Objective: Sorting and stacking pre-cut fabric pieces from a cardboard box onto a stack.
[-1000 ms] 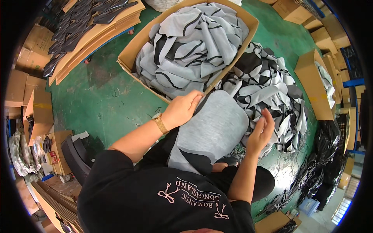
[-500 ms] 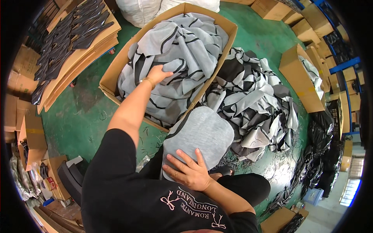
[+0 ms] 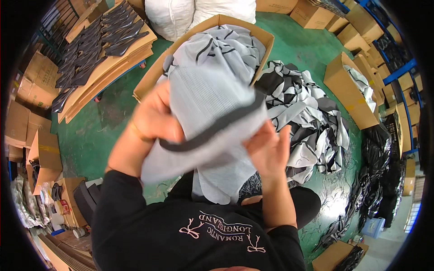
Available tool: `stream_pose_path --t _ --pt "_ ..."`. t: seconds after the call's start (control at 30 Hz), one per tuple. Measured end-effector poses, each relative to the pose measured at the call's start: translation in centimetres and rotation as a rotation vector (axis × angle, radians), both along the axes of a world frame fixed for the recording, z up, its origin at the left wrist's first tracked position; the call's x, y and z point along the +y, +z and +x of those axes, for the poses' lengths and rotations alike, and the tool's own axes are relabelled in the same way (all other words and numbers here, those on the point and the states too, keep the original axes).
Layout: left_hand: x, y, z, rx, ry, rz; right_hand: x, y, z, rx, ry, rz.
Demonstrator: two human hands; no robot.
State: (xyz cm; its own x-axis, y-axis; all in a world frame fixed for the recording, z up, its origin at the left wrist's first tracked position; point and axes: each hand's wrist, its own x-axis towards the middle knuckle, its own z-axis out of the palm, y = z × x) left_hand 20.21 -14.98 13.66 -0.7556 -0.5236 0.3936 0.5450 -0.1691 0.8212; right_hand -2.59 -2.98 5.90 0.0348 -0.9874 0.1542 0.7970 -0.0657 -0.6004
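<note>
Held up in front of me is a grey fabric piece point(image 3: 205, 101) with a ribbed face and a dark band across it, smeared by motion. My left hand point(image 3: 156, 115) is closed on its left edge, thumb over the front. By the right edge of this cloth is my right hand point(image 3: 270, 151), blurred, some fingers partly behind the fabric; whether it grips is unclear. Below, flat grey fabric pieces point(image 3: 219, 183) lie over my lap. Beyond my hands, an open cardboard box point(image 3: 267, 49) holds a heap of similar grey cloth point(image 3: 226, 45) with black bands.
Right of the box, a pile of grey and black fabric point(image 3: 307, 117) lies on the green floor point(image 3: 110, 149). Black moulded parts point(image 3: 86, 54) cover stacked cardboard sheets at the left. White sacks point(image 3: 169, 18) stand behind. Another carton point(image 3: 346, 90) and black plastic bags point(image 3: 377, 149) are at the right.
My left hand has come back from the box toward me, now holding a fabric piece. My right hand has lifted off the cloth on my lap and risen to the held piece.
</note>
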Motion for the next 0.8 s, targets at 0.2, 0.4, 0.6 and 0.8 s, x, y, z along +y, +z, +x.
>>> stream_pose_path --t 0.2,0.4,0.6,0.8 --pt "4.6 -6.9 -2.2 0.058 -0.07 0.382 6.1 -3.2 1.4 -0.746 0.232 0.136" --pt "5.7 -6.1 -4.7 -0.219 0.168 0.419 10.6 -5.3 -1.3 -0.311 -0.212 0.286" --pt "-2.9 -11.1 -7.6 -0.654 0.395 0.022 0.3 -4.1 -8.2 0.521 -0.55 0.446" --pt "-3.9 -18.7 -8.0 -0.882 0.591 -0.347 -3.1 -16.7 -12.5 0.727 -0.351 0.694"
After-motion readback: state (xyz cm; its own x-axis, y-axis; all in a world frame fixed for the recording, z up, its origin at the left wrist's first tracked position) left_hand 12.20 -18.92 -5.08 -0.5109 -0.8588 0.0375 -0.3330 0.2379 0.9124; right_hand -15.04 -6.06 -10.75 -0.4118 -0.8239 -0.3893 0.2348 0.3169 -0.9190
